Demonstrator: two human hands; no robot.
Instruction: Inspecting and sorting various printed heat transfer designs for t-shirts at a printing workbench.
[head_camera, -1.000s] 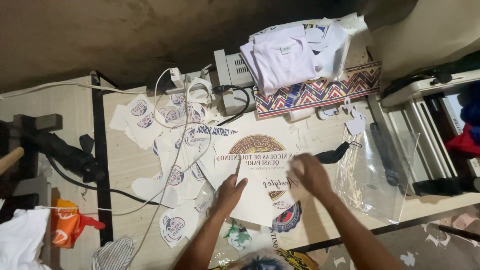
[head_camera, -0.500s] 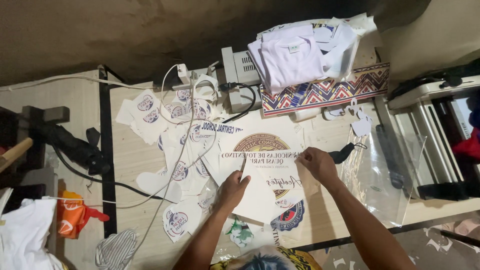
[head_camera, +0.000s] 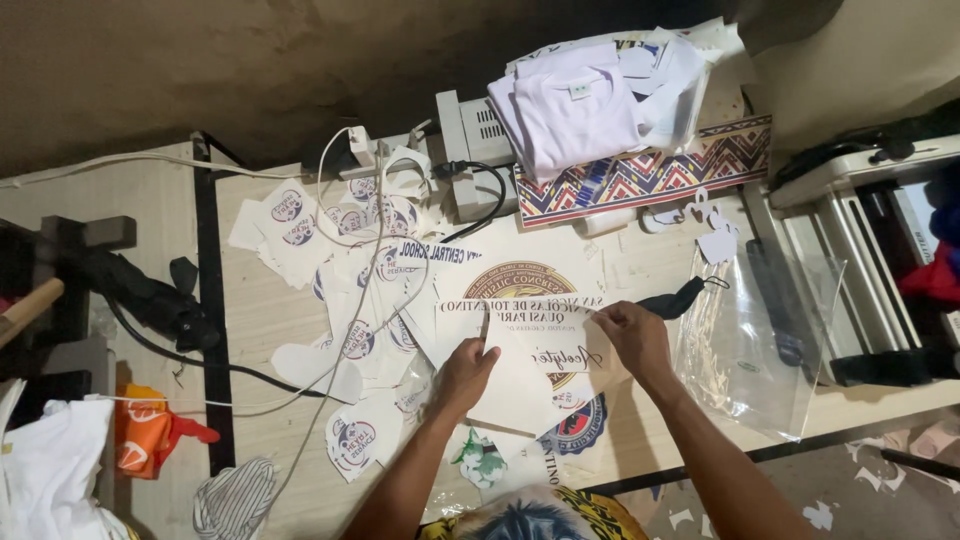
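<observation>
Item 1, lower centre of the frame: a white printed sheet is lying flat on the pale wooden table, over other printed sheets with round emblems. The left hand is resting palm down on its lower left part, fingers spread and open, apparently pinning it so it is not sliding. The right hand is closing thumb and fingertips on the sheet's right edge, pinching it, seemingly to lift or peel a layer; whether a layer is actually parting cannot be told. Both forearms are reaching up from the bottom edge, converging on the sheet.

Item 2, left of centre: cut-out round stickers are lying scattered, crossed by a white cable.

Item 3, right of the hands: a clear plastic sleeve is lying partly over the table edge, with a black face mask just beside the right hand.

Item 4, upper centre: folded white shirts are sitting stacked on a patterned box, well apart from the work.
</observation>
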